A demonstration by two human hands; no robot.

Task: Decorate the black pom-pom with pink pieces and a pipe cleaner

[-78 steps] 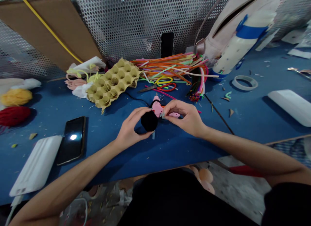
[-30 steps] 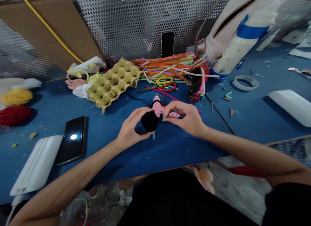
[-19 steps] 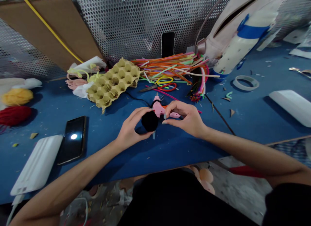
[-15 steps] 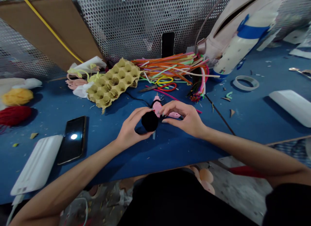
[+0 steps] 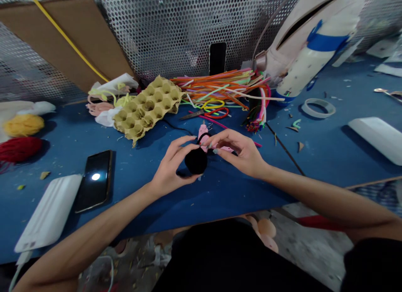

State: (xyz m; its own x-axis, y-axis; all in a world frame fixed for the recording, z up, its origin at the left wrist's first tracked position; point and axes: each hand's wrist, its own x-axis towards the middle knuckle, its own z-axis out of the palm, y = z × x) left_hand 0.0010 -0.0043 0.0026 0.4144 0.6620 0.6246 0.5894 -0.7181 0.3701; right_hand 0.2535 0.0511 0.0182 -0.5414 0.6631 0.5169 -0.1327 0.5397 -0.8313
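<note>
Cupping black pompom (image 5: 196,161) in left hand (image 5: 173,164) | right hand (image 5: 240,151) on pink foam (image 5: 203,140)

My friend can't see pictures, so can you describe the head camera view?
The left hand cups a black pom-pom while the right hand touches a pink craft piece beside it, above a blue table. A cardboard egg tray and colourful pipe cleaners lie behind.

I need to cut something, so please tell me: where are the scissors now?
In the head view, the scissors lie on the blue table, right of the egg tray and just below the pile of pipe cleaners.
</note>
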